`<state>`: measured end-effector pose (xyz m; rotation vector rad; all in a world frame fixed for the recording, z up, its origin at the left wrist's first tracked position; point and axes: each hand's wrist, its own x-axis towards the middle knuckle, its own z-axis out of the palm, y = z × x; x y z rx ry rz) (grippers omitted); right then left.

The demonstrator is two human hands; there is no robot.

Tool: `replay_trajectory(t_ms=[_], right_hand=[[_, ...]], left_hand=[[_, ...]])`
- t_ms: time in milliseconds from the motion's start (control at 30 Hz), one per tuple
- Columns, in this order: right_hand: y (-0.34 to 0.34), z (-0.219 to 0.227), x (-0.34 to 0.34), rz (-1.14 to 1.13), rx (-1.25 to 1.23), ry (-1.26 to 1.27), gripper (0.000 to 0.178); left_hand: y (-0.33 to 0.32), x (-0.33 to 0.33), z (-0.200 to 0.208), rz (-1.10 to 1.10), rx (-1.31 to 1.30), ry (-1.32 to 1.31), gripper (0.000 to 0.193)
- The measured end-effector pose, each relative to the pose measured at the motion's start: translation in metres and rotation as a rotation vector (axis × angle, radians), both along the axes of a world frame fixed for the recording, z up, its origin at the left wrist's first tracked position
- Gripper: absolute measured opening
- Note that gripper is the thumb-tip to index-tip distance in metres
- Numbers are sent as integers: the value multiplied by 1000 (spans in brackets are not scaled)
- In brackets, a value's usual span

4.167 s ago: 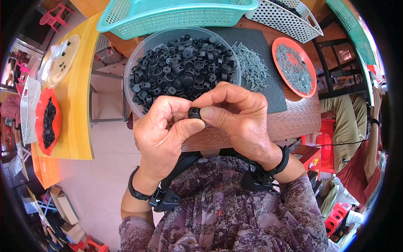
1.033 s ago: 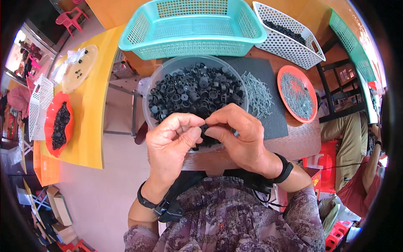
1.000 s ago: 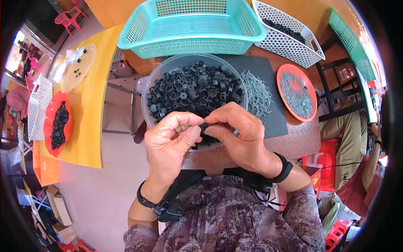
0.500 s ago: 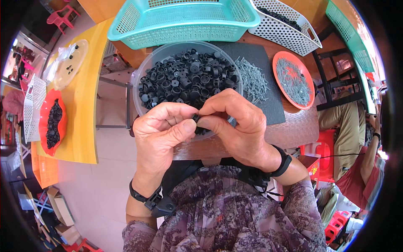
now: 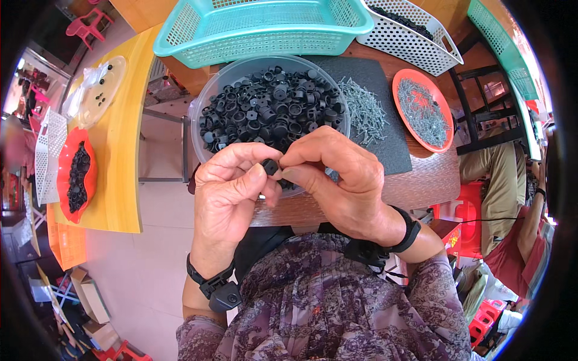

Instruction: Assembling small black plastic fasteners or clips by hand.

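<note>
My left hand (image 5: 224, 189) pinches a small round black plastic part (image 5: 269, 166) between thumb and fingers, its flat face with a small central hole turned up. Right beside it, the thumb and forefinger of my right hand (image 5: 343, 183) are pressed together at the part's edge; whatever they grip is hidden. Both hands are over the near rim of a clear round tub (image 5: 241, 68) heaped with similar black plastic parts (image 5: 274, 114). To its right, a pile of silver screws (image 5: 363, 114) lies on a dark mat (image 5: 388, 157).
An orange plate (image 5: 446, 144) of screws sits right of the mat. Behind stand a turquoise basket (image 5: 265, 48) and a white perforated basket (image 5: 415, 55). On the yellow table (image 5: 117, 174) at left is a red dish (image 5: 65, 174) of black parts. Another person (image 5: 512, 259) sits at right.
My left hand has tilted the black part, so its flat round face now shows. Its fingertips have shifted slightly left and up. My right hand stays pinched close by.
</note>
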<state>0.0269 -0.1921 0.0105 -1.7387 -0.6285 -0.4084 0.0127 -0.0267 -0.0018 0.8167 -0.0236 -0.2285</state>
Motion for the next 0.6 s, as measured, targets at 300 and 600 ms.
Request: replay_trajectory(t_ms=[300, 600], right_hand=[[-48, -6, 9, -242, -126, 225, 14], [-72, -22, 6, -321, -389, -44, 16]], left_hand=[[2, -5, -2, 127, 208, -51, 27], [-3, -11, -5, 195, 294, -82, 25]])
